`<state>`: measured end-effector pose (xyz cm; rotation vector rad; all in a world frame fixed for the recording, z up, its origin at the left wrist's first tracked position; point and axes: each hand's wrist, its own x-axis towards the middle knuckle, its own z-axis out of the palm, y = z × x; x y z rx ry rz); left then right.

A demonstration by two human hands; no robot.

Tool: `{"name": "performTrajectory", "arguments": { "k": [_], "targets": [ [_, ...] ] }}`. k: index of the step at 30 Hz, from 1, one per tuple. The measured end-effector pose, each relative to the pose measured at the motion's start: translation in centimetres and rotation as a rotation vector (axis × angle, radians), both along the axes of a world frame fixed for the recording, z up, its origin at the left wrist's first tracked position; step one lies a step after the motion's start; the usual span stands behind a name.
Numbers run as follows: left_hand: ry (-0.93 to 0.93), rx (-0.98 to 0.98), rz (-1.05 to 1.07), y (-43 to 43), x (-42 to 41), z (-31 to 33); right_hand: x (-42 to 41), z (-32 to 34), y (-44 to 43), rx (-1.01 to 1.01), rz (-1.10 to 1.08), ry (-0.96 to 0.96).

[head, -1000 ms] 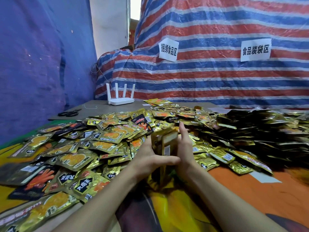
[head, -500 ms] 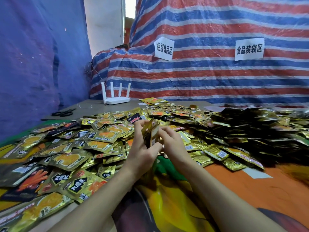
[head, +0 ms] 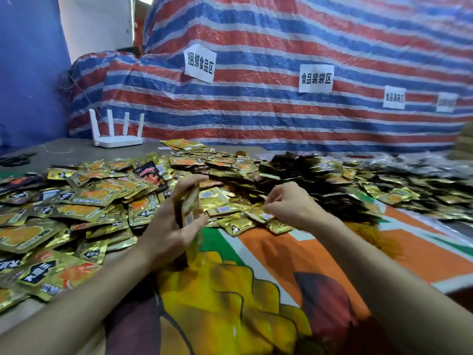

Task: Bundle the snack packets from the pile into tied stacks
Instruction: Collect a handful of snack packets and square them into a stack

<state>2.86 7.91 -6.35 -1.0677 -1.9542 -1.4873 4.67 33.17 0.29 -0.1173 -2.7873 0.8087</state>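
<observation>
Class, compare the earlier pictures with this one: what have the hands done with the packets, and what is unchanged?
The right hand let go of the stack and moved right to the pile, fingers curled at a loose packet; its grip is unclear. The left hand still grips the stack upright. The pile and router are unchanged.

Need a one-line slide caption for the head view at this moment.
Mid-bundle: left hand grips an upright stack of packets while the right hand reaches into the loose packet pile.
</observation>
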Motion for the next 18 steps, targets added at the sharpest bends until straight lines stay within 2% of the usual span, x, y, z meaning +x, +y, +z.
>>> {"name": "performTrajectory", "arguments": {
  "k": [3,6,11,16,18],
  "targets": [
    [-0.057,-0.064,-0.010,0.0,-0.2,-0.1,2.0,0.8,4.7,0.206,-0.178,-0.157],
    [-0.136,-0.055,-0.087,-0.2,-0.4,-0.2,3.4,0.9,7.3,0.322,-0.239,-0.259],
    [-0.174,-0.030,-0.140,-0.2,-0.1,-0.2,4.1,-1.2,8.0,0.295,-0.247,-0.394],
    [-0.233,0.031,-0.150,-0.2,0.1,0.0,3.7,-1.0,7.7,0.335,-0.231,-0.433],
    [-0.260,0.071,-0.146,-0.3,0.1,0.1,3.2,-0.7,7.0,0.307,-0.183,-0.374]
  ]
}}
